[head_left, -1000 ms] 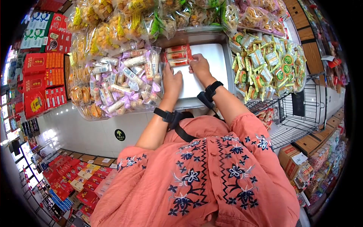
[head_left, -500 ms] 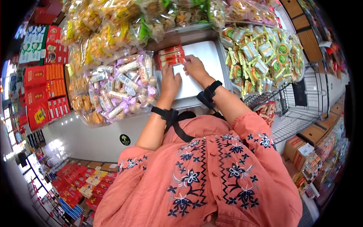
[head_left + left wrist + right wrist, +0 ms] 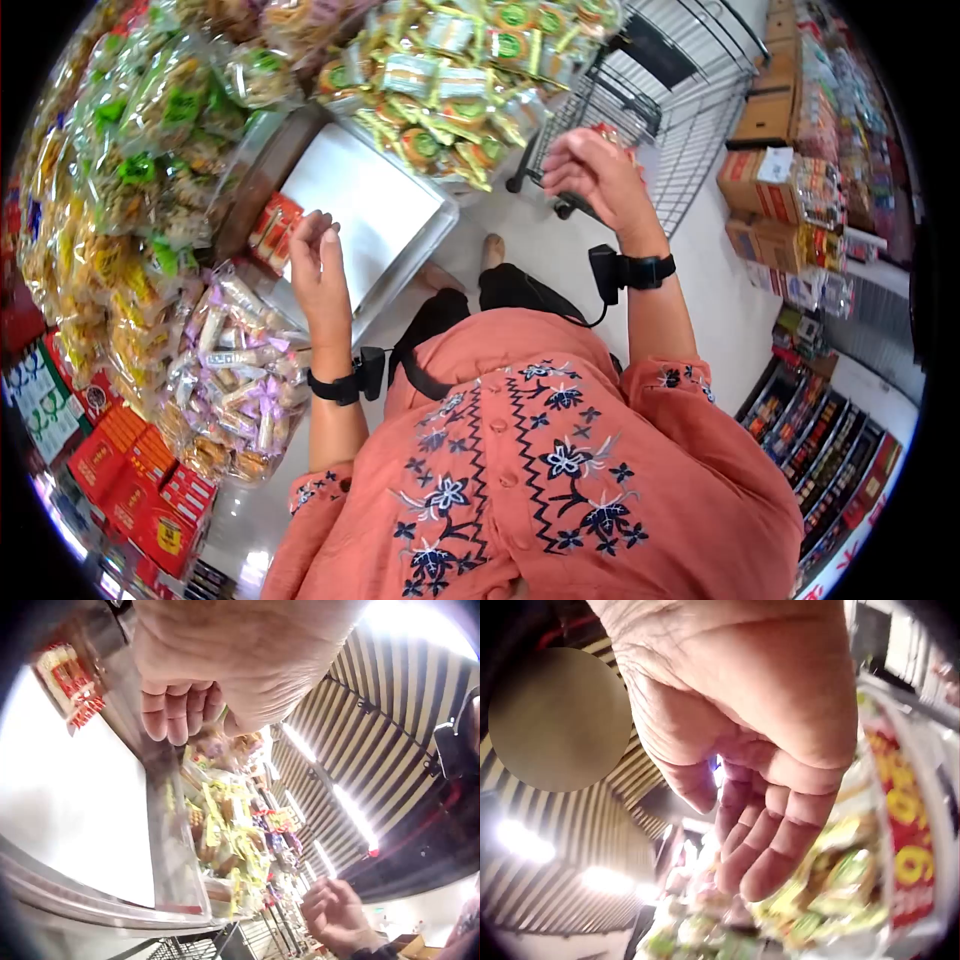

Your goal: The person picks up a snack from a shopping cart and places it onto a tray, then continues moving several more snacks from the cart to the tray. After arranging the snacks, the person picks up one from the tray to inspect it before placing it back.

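Red packs (image 3: 273, 234) are sitting in the tray (image 3: 365, 195), and the left hand (image 3: 320, 275) is hanging near them, loose and empty. Right hand (image 3: 605, 185) is empty too, fingers relaxed, over by the cart (image 3: 690, 125).

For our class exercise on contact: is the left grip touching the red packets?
Apart. The left wrist view shows a clear gap: the tray's side wall is visible between the left grip and the red packets.

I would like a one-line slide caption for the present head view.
The left hand, empty, at a tray of red packets; the right hand, also empty, in midair near a cart.
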Motion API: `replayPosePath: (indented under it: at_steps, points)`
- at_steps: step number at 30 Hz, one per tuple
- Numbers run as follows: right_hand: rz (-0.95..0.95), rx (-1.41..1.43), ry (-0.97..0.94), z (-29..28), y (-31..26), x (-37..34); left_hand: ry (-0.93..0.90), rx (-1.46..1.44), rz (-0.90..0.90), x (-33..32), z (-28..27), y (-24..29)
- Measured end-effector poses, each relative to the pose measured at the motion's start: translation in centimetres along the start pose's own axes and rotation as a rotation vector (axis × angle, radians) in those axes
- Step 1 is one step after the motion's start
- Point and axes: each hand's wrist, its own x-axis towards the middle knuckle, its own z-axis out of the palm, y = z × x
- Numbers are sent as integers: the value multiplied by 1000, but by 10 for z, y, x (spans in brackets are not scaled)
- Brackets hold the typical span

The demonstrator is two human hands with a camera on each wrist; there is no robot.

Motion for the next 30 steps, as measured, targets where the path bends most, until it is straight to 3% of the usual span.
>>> replayPosePath:
  at_steps: [3,5,8,11,16,26,30]
  points:
    - [3,-241,447,-108,86,15,-136,10,18,-5,22,18]
    - [-82,-973,530,-152,125,19,-233,-25,-10,-12,40,22]
    - [50,-1367,535,-210,192,29,-327,11,-43,-25,60,26]
    - [147,-1474,350,-226,229,17,-341,60,-117,-37,78,33]
    - [248,-1486,443,-194,216,15,-387,135,-195,-51,96,21]
    - [215,-1553,116,-176,208,16,-435,210,-175,-70,130,28]
    - [116,-1523,38,-165,222,17,-433,233,-179,-78,139,31]
